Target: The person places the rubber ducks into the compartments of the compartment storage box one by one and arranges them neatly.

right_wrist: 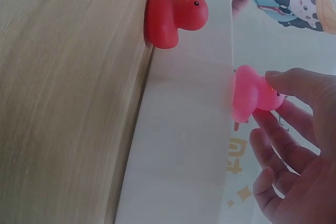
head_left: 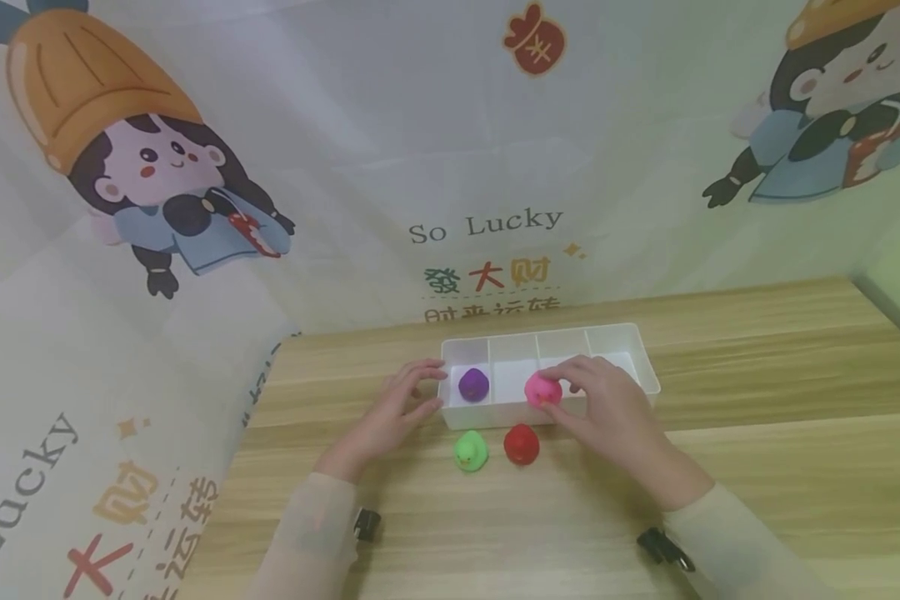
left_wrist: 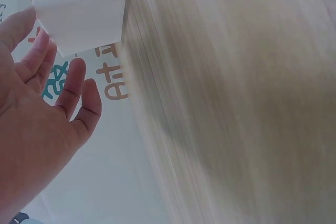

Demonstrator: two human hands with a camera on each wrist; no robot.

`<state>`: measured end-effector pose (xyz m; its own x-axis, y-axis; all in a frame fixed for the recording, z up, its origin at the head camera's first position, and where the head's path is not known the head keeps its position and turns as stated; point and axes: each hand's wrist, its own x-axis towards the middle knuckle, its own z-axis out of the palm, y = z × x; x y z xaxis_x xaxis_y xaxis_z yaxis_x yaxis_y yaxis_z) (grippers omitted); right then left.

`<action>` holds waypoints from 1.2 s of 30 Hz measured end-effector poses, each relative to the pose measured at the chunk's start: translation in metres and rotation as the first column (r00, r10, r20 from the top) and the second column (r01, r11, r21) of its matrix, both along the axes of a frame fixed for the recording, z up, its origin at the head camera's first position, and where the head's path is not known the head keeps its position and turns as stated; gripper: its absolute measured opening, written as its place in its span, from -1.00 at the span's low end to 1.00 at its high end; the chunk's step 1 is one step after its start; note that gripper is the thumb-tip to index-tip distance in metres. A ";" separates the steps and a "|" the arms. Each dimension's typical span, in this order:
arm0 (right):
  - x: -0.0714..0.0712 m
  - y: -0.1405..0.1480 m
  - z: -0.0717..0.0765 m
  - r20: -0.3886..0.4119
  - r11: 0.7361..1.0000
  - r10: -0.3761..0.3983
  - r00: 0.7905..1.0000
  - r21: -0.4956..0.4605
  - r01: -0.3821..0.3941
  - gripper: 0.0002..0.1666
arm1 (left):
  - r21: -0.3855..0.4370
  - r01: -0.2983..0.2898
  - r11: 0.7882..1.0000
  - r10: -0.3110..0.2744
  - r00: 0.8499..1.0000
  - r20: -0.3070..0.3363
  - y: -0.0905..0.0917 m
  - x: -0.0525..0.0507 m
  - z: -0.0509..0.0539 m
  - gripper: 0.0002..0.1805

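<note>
My right hand (head_left: 607, 408) pinches a pink rubber duck (head_left: 542, 389) between thumb and fingers. In the right wrist view the pink duck (right_wrist: 249, 94) is at the front rim of the white compartment tray (right_wrist: 178, 140). A purple duck (head_left: 473, 385) sits in the leftmost compartment of the tray (head_left: 465, 417). At the tray's left end is my left hand (head_left: 390, 417), thumb and fingertips against its corners, fingers loosely bent. A green duck (head_left: 470, 451) and a red duck (head_left: 522, 445) stand on the table before the tray.
The wooden table (head_left: 510, 533) meets a printed cloth backdrop (head_left: 345, 167) behind the tray and at the left. Black wrist mounts (head_left: 366, 525) show beside both sleeves.
</note>
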<state>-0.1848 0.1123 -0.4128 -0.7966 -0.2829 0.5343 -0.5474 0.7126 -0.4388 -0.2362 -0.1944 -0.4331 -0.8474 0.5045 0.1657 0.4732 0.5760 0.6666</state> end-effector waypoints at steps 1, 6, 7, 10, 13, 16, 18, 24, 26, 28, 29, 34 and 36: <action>-0.001 0.000 0.000 -0.003 1.000 0.001 1.000 0.001 -0.001 -0.59 | 0.004 -0.002 1.000 0.002 1.000 0.001 0.000 0.000 0.000 -0.61; -0.006 -0.002 0.002 -0.011 1.000 0.005 1.000 0.015 -0.005 -0.60 | 0.010 0.001 1.000 -0.001 1.000 0.003 0.001 -0.001 0.000 -0.61; -0.006 -0.002 0.002 -0.009 1.000 0.004 1.000 0.016 -0.004 -0.60 | 0.010 0.003 1.000 -0.003 1.000 0.004 0.001 -0.002 0.000 -0.62; -0.009 -0.004 0.003 0.009 1.000 -0.006 1.000 0.020 0.006 -0.60 | 0.008 0.002 1.000 -0.002 1.000 0.007 0.001 -0.002 0.000 -0.61; -0.011 -0.006 0.004 0.035 1.000 -0.023 0.999 0.017 0.022 -0.59 | 0.007 0.008 1.000 -0.008 1.000 0.004 0.000 -0.002 0.000 -0.61; -0.013 -0.007 0.004 0.052 0.999 -0.035 0.998 0.018 0.034 -0.59 | 0.008 0.012 1.000 -0.012 1.000 0.000 0.000 -0.002 0.000 -0.61; -0.014 -0.008 0.004 0.054 1.000 -0.030 0.998 0.011 0.029 -0.59 | 0.007 0.013 1.000 -0.013 1.000 0.000 0.000 -0.002 -0.001 -0.62; -0.018 -0.012 0.005 0.057 1.000 -0.016 0.998 0.008 0.016 -0.60 | 0.003 0.014 1.000 -0.014 1.000 0.005 -0.001 -0.003 -0.002 -0.62; -0.020 -0.013 0.005 0.065 1.000 -0.021 0.998 0.017 0.020 -0.60 | 0.005 0.017 1.000 -0.017 1.000 0.004 -0.001 -0.002 -0.002 -0.61; -0.021 -0.014 0.006 0.074 0.999 -0.027 0.997 0.027 0.025 -0.60 | 0.007 0.025 1.000 -0.025 1.000 -0.001 -0.001 -0.002 -0.001 -0.61; -0.022 -0.014 0.006 0.081 0.999 -0.029 0.996 0.030 0.027 -0.60 | 0.007 0.027 1.000 -0.027 1.000 -0.001 -0.001 -0.002 -0.001 -0.61; -0.024 -0.017 0.006 0.089 0.999 -0.033 0.995 0.033 0.030 -0.60 | 0.010 0.023 1.000 -0.023 1.000 -0.016 -0.001 -0.003 -0.001 -0.61; -0.026 -0.017 0.006 0.083 0.999 -0.028 0.996 0.030 0.025 -0.60 | 0.012 0.020 1.000 -0.020 1.000 -0.020 0.000 -0.003 -0.001 -0.61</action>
<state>-0.2107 0.0948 -0.4068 -0.8455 -0.2757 0.4572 -0.4905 0.7395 -0.4611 -0.2391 -0.1947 -0.4339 -0.8335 0.5191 0.1892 0.4981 0.5578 0.6639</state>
